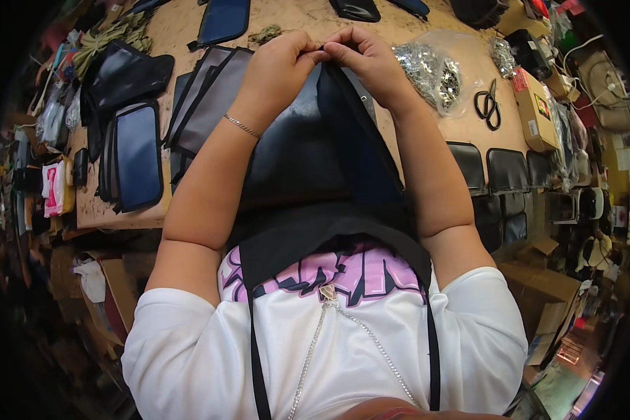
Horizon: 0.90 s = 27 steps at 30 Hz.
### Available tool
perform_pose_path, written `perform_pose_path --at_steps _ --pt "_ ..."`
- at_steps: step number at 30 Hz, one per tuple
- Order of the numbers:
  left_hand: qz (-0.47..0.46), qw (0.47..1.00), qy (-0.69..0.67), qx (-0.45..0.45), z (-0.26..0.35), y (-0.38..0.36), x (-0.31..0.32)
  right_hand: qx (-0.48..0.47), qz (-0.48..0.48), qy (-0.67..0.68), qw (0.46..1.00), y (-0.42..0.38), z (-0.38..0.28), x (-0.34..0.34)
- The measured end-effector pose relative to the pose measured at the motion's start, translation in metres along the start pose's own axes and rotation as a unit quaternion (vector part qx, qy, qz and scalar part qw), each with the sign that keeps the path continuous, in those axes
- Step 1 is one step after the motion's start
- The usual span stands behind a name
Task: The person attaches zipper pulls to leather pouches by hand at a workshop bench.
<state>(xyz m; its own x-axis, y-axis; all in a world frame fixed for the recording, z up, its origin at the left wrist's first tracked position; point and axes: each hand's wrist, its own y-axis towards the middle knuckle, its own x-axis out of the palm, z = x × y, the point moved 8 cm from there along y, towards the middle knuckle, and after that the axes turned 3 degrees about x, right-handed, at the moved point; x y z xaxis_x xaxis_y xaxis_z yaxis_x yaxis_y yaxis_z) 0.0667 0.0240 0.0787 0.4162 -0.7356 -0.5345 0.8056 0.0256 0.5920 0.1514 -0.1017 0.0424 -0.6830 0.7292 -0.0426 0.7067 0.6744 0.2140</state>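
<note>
A glossy black bag piece (294,147), leather-like with a dark blue inner face, hangs upright in front of my body at the table's edge. A zipper-like strip runs down its right side. My left hand (280,70) pinches the piece's top corner between thumb and fingers. Right beside it, my right hand (371,70) pinches the same corner, and the fingertips of both hands nearly touch. Whatever small part lies between the fingertips is hidden. The lower end of the piece rests against my black apron (329,227).
Stacked grey panels (206,98) and dark blue panels (138,157) lie to the left. At the right are a plastic bag of small metal parts (434,73), black scissors (488,105) and a cardboard box (535,108). Black pouches (507,170) sit along the right side.
</note>
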Motion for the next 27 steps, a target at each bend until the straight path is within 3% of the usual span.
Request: perform_pose_path --at_steps 6,9,12,15,18,25,27 --pt "-0.002 0.999 -0.026 -0.024 -0.011 -0.001 0.001 -0.054 0.039 0.062 0.996 -0.002 0.002 0.006" --pt "0.004 0.999 0.012 0.048 0.006 -0.002 0.0 -0.03 0.061 0.081 0.994 0.001 0.003 0.006" --pt "0.061 0.975 0.029 0.211 0.036 -0.008 -0.006 0.008 0.105 0.14 0.985 0.003 0.016 0.0" --pt "0.064 0.983 0.009 0.171 0.023 -0.008 -0.001 -0.039 0.141 0.075 0.986 0.003 0.014 -0.002" --pt "0.066 0.982 -0.168 -0.064 -0.024 -0.012 0.01 -0.036 0.175 -0.087 0.98 -0.012 0.0 0.008" --pt "0.11 0.987 -0.11 -0.027 -0.017 -0.018 0.008 -0.012 0.134 -0.164 0.977 -0.009 -0.005 0.015" --pt "0.142 0.981 -0.128 -0.025 -0.023 -0.021 0.01 0.01 0.08 -0.215 0.973 -0.011 -0.017 0.024"
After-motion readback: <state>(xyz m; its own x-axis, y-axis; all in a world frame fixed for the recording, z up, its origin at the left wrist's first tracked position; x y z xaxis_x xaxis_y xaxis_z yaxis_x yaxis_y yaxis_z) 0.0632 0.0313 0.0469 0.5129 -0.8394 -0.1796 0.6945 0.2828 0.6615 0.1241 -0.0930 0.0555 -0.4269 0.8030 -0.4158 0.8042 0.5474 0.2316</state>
